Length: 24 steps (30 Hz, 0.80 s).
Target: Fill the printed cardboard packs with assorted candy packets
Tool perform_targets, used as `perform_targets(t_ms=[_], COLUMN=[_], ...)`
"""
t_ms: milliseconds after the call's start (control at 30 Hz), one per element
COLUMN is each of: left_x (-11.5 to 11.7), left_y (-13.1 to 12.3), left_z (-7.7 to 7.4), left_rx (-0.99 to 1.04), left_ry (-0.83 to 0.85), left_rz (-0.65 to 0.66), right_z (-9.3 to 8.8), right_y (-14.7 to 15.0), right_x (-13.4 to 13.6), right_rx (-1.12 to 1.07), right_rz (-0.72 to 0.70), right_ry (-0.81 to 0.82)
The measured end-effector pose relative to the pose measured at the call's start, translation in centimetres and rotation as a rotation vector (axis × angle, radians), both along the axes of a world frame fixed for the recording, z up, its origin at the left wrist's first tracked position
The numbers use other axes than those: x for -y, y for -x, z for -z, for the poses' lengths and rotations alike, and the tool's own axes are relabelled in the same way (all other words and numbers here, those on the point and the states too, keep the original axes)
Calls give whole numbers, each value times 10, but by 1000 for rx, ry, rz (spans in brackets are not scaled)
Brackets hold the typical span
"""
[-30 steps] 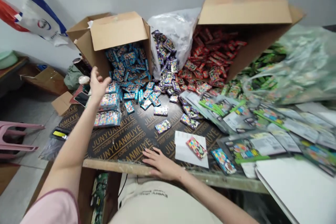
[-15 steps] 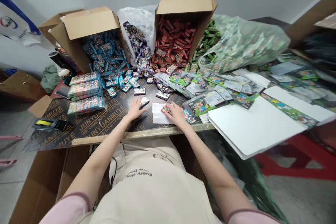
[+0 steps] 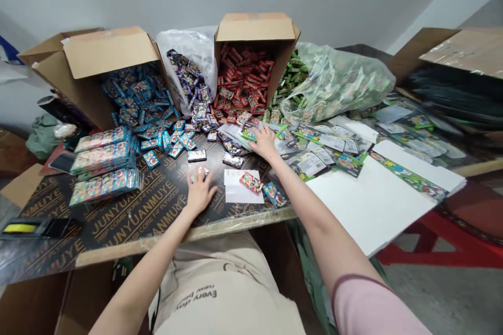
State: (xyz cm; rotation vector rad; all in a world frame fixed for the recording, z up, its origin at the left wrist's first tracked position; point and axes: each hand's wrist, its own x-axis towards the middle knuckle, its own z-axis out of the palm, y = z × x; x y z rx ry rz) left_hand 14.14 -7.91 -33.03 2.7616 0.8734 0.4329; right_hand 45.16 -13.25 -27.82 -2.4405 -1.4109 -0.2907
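My left hand (image 3: 199, 193) rests low over the dark tabletop with its fingers spread. Under its fingertips a small black-and-white packet (image 3: 201, 171) is partly covered. Reaching further forward, my right hand (image 3: 264, 141) has its fingers stretched out over the edge of a pile of flat printed pouches (image 3: 310, 159), holding nothing that I can make out. Between my arms a small red packet (image 3: 250, 182) lies tilted on a white paper sheet (image 3: 236, 195). A blue packet (image 3: 274, 193) sits to its right. Two black-and-white packets (image 3: 197, 155) (image 3: 232, 160) lie beyond my hands.
Tipped cartons hold blue packets (image 3: 133, 89) and red packets (image 3: 247, 76). A clear bag (image 3: 167, 44) of purple ones stands between them; a bag (image 3: 346, 81) with green ones lies right. Wrapped stacks (image 3: 104, 167), a tape dispenser (image 3: 35, 227) and white boards (image 3: 353, 204) flank me.
My right hand has left the red packet on the white paper and moved forward to the pouches. My left hand's fingers have spread. The camera view has shifted.
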Motion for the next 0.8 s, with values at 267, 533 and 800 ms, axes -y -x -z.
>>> perform_targets(t_ms=[267,533,800], left_x=[30,-7,20], left_y=[-21,-35,29], left_z=[-6,-77,-95], left_rx=[-231,576,794], left_ry=[276,566,1547], left_rz=[405,62,175], right_z=[-10,-75,-94], right_y=[-42,107,225], right_x=[-56,-5,27], right_rx=[129,-128,-822], right_rz=[-347,-299,-479], right_ry=[294,-562,-695])
